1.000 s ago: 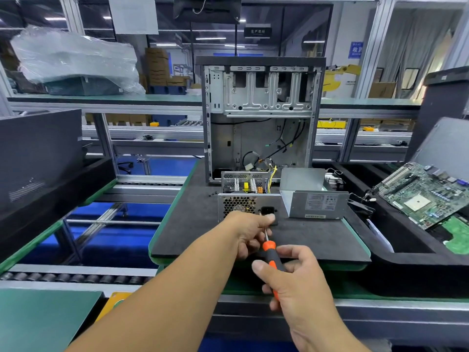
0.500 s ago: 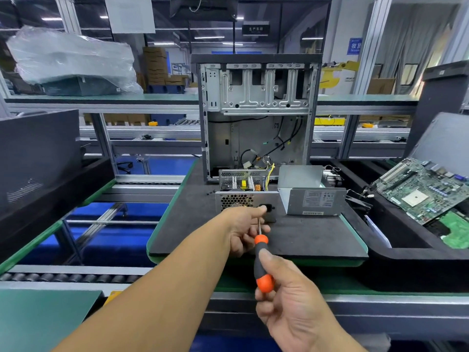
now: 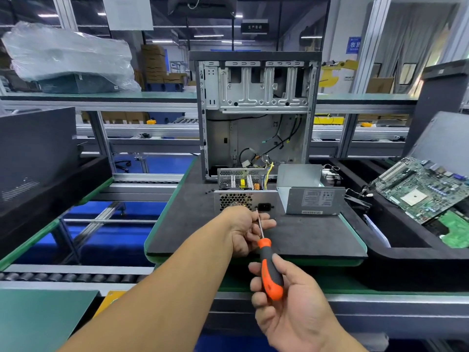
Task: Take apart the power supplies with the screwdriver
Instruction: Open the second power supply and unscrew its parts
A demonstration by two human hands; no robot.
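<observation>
Head view: screwdriver [image 3: 269, 269] handle inside right hand [image 3: 291, 304] fingers [image 3: 256, 284].

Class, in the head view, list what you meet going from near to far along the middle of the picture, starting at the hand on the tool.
Right hand → orange-and-black screwdriver → left hand → open grey metal power supply → upright empty grey computer case.

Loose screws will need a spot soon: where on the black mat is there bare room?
Bare black foam mat lies right of the left hand, below the grey labelled cover; also left of the perforated silver power supply. Crowded behind, by the open computer case.
</observation>
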